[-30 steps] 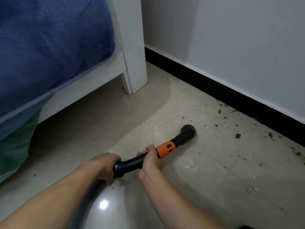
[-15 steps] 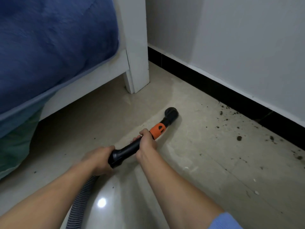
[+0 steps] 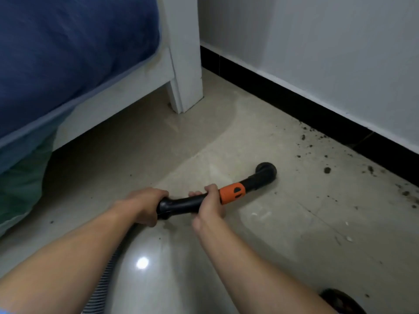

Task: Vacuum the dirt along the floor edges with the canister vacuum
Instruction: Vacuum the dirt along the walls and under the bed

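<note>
A black vacuum wand (image 3: 186, 203) with an orange collar (image 3: 233, 193) lies low over the beige floor. Its round black nozzle (image 3: 266, 172) points down at the tiles. My left hand (image 3: 142, 206) grips the wand's rear end where the ribbed grey hose (image 3: 106, 275) joins. My right hand (image 3: 209, 203) grips the wand just behind the orange collar. Dark dirt crumbs (image 3: 327, 170) lie scattered to the right of the nozzle, along the black baseboard (image 3: 317, 114).
A white bed frame leg (image 3: 186, 64) stands beyond the nozzle, with a blue blanket (image 3: 68, 53) hanging over the bed at left. A white wall (image 3: 340, 53) rises above the baseboard. A dark round object (image 3: 340, 301) sits at the bottom right edge.
The nozzle swung left and away toward the bed leg half a second ago, and has now come back right, closer to the dirt. Both hands kept their grip on the wand.
</note>
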`<state>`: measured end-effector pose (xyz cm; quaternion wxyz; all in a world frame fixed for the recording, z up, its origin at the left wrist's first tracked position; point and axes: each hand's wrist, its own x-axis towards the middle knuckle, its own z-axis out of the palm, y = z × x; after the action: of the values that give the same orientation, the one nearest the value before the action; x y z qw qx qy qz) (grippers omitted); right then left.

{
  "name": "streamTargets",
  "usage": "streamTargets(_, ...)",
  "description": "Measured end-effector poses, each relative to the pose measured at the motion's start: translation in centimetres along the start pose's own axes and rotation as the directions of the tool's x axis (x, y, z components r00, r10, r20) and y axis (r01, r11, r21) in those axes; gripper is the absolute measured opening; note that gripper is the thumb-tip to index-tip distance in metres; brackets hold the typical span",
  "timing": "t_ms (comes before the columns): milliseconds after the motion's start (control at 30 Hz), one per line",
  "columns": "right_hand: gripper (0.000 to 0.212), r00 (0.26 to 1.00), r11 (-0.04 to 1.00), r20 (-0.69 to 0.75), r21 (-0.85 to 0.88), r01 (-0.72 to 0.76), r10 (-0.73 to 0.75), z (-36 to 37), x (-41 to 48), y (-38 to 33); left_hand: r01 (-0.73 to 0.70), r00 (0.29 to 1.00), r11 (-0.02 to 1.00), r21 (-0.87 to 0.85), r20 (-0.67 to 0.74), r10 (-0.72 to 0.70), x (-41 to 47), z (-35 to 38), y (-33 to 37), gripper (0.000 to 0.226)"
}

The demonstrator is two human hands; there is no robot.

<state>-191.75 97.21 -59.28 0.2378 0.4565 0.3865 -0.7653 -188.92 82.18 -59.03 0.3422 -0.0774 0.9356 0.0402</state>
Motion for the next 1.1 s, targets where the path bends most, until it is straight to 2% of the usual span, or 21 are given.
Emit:
streamTargets(67, 0.013, 0.997, 0.997, 0.037, -0.044, -0.066, 0.067, 0.8, -1.3, 3.6, 0.093, 0.995, 0.996, -0.003, 0.030, -0.093, -2.5, 1.6, -2.9, 0.040)
streamTargets(200, 0.010, 0.974, 0.972, 0.128, -0.167, -0.162, 0.185, 2.7, -2.6, 9.4, 0.228, 0.972, 0.967, -0.112, 0.079, -0.220, -7.4, 5.0, -7.5, 0.034)
streamTargets(333, 0.009, 0.959, 0.950, 0.184, -0.269, -0.160, 0.214, 5.5, -2.0, 10.9, 0.294, 0.956, 0.930, -0.221, 0.078, -0.284, -8.4, 6.2, -9.2, 0.038)
streamTargets(467, 0.017, 0.986, 0.960, 0.128, -0.269, -0.073, 0.111, 7.0, -0.5, 7.6, 0.266, 0.964, 0.922, -0.280, 0.063, -0.259, -5.5, 4.4, -7.8, 0.044)
streamTargets(633, 0.012, 0.999, 0.991, 0.053, -0.132, 0.002, 0.005, 5.7, 0.6, 3.6, 0.150, 0.989, 0.970, -0.192, 0.028, -0.148, -1.3, 1.8, -4.8, 0.040)
streamTargets(733, 0.011, 0.996, 0.990, 0.083, -0.140, 0.024, -0.012, 6.2, 0.8, 2.8, 0.163, 0.986, 0.968, -0.189, -0.005, -0.167, -1.1, 0.8, -4.2, 0.041)
streamTargets(867, 0.018, 0.981, 0.960, 0.168, -0.277, -0.045, 0.094, 7.1, -0.8, 7.4, 0.266, 0.962, 0.931, -0.250, 0.016, -0.271, -6.1, 2.9, -7.4, 0.035)
streamTargets(1000, 0.015, 0.941, 0.898, 0.221, -0.414, -0.147, 0.256, 5.9, -4.3, 16.0, 0.398, 0.917, 0.853, -0.337, 0.130, -0.376, -13.8, 9.1, -11.4, 0.027)
streamTargets(1100, 0.009, 0.889, 0.807, 0.233, -0.552, -0.213, 0.394, 4.7, -6.7, 20.5, 0.500, 0.866, 0.781, -0.375, 0.245, -0.436, -18.3, 12.8, -12.5, 0.036)
